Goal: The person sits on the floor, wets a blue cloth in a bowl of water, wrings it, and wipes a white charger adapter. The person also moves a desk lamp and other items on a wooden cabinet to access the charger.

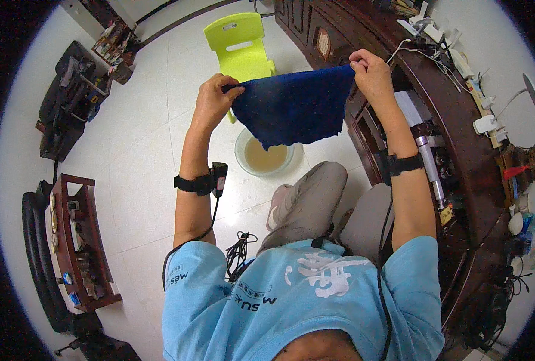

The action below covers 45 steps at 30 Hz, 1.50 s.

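Note:
Stretched between my hands is a dark blue cloth (pixel 297 108), its lower edge hanging uneven. My left hand (pixel 218 99) pinches one upper corner between thumb and fingers. The opposite upper corner is in the fingers of my right hand (pixel 370 74). Below the cloth, a glass or clear plastic basin (pixel 239 160) of cloudy brownish water stands on the floor; the cloth hides part of its far rim. A lime-green plastic chair (pixel 238 49) is beyond the cloth, its seat partly covered by it.
A dark carved wooden cabinet (pixel 457 135) runs along the right, with cables and power strips (pixel 477 92) on top. A low wooden table (pixel 89 203) and black sofa (pixel 42 266) are at the left. Bundled black cable (pixel 238 255) lies near my left side. Black straps with cables are on both forearms.

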Motion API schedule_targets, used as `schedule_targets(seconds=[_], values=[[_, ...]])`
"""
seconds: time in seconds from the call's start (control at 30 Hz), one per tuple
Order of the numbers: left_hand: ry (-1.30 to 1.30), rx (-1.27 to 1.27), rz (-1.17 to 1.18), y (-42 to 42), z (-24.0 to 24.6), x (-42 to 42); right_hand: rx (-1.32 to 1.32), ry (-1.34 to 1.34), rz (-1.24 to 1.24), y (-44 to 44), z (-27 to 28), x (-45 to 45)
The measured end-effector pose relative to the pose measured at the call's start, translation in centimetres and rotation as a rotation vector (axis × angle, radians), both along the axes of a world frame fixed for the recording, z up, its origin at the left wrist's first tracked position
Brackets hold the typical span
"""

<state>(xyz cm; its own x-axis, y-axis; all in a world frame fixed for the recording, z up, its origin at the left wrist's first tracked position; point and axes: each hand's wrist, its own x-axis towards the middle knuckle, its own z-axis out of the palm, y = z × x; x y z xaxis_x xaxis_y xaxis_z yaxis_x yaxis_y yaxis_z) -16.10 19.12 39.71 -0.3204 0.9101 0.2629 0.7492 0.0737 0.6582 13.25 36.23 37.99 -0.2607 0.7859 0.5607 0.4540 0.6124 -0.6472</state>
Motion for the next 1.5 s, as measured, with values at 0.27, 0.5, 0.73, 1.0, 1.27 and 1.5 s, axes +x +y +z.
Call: schedule_targets(seconds=[0.27,0.5,0.73,1.0,1.27,1.5], values=[[-0.78,0.27,-0.462,3.8,4.7,-2.2,-0.177,0.439,0.214,2.9,7.0,1.8],[-1.372,-0.025,-0.219,0.5,-10.5,4.6,-1.175,0.447,0.629,-3.2,-10.1,1.1],[-1.71,-0.384,-0.25,-2.4,-13.6,1.3,-1.42,0.427,0.509,-5.1,-12.1,3.6],[-1.128,-0.483,-0.189,-1.7,-10.8,2.4,-1.113,0.112,0.364,-3.5,-9.5,3.8],[-1.214,-0.391,-0.014,-1.3,-13.4,0.7,-0.906,0.297,0.275,-4.0,-8.4,5.7],[-0.716,-0.312,0.019,-0.5,-8.5,4.6,-0.551,0.201,0.083,-2.4,-5.8,6.2]])
